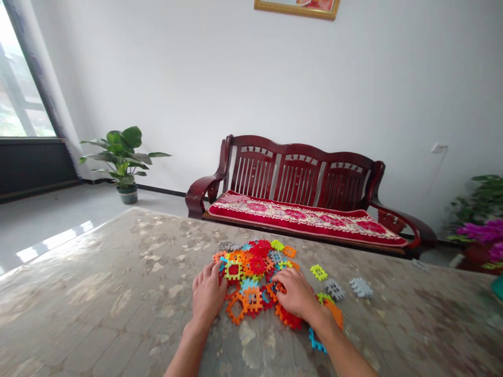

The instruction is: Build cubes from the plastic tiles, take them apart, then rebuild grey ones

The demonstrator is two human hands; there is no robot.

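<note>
A heap of colourful plastic interlocking puzzle tiles (pixel 252 299) with notched edges lies in front of me, in red, orange, yellow-green, blue and grey. My left hand (pixel 209 291) rests against the heap's left side, fingers apart and slightly bent, near a yellow-green square frame tile (pixel 233 270). Over the right side of the heap lies my right hand (pixel 295 294), its fingers loosely curved and touching tiles. Red and orange tiles (pixel 288 316) show below that palm. Neither hand has a tile clearly gripped. Beside my right wrist are an orange tile (pixel 335 314) and a blue tile (pixel 316 341).
Loose tiles lie right of the heap: a yellow-green one (pixel 318 272), a dark grey one (pixel 334 289) and a light grey one (pixel 361 288). The table (pixel 129 309) has a patterned cover. Beyond it stand a wooden bench (pixel 296 178) and a potted plant (pixel 128 195).
</note>
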